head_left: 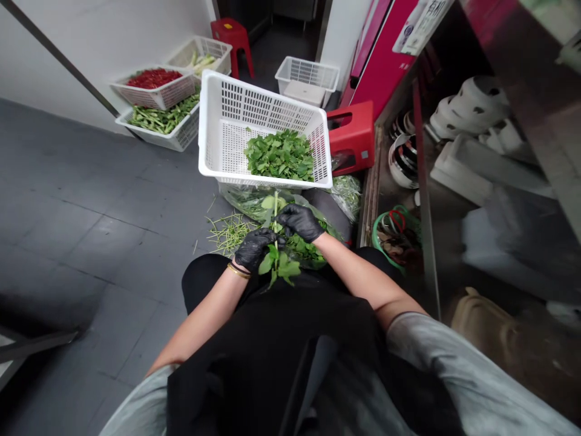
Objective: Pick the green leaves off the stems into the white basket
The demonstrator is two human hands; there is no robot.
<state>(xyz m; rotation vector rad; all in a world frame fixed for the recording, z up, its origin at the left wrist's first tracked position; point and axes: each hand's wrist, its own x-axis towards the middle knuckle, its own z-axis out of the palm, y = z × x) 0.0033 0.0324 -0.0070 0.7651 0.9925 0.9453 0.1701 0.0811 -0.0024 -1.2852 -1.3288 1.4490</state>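
A leafy green stem is held upright in front of my lap, its leaves showing above and below my fingers. My left hand, in a black glove, is closed around the stem's middle. My right hand, gloved in black too, pinches the stem a little higher. Under the hands lies a clear plastic bag with more greens. Just beyond, a white perforated basket holds a heap of picked leaves. Bare cut stems lie in a pile on the floor to the left.
At the back left, stacked baskets hold red chillies and green vegetables. A red stool stands behind them. Another red stool is right of the basket. A metal shelf with containers runs along the right side.
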